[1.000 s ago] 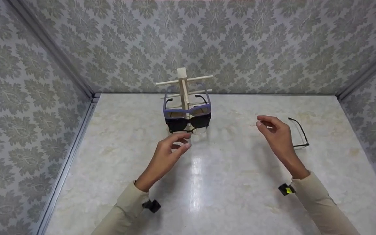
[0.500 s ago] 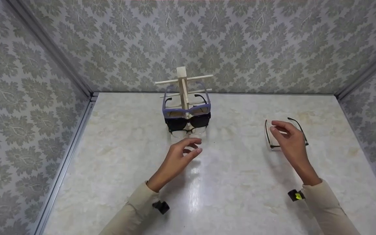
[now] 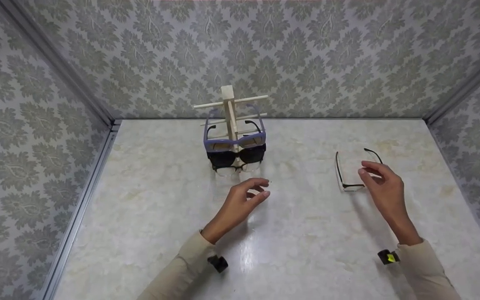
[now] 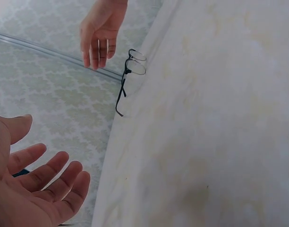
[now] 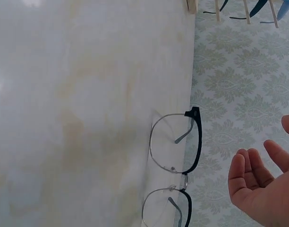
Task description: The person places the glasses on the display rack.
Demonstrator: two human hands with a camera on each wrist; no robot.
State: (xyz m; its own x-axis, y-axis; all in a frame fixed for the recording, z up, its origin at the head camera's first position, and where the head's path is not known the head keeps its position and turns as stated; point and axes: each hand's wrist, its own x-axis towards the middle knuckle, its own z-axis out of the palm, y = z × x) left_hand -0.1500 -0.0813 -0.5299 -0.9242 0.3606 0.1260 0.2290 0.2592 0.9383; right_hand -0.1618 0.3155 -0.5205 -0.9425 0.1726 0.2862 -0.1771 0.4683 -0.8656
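Observation:
My right hand (image 3: 386,191) hovers over the right side of a pair of eyeglasses (image 3: 353,185), hiding part of them. They lie on the table with temples unfolded toward the back wall. In the right wrist view the eyeglasses (image 5: 199,142) show a black upper rim and thin metal lower rims, apart from the loosely bent fingers. My left hand (image 3: 244,202) is in the air in front of a wooden display stand (image 3: 228,110), fingers relaxed and holding nothing. Stacked on the stand are purple-framed sunglasses (image 3: 213,146), black sunglasses (image 3: 223,158) and, lowest, clear-lens eyeglasses (image 3: 226,171).
The stand's bare top rod (image 3: 251,99) sticks out sideways above the purple pair. Patterned wall panels (image 3: 290,54) enclose the marbled table (image 3: 298,233) at the back and both sides, with a metal rail (image 3: 79,221) along the left edge.
My right hand has moved right and toward me, across the eyeglasses, uncovering their left side. My left hand has drifted right, away from the stand's lowest pair. The view has shifted slightly.

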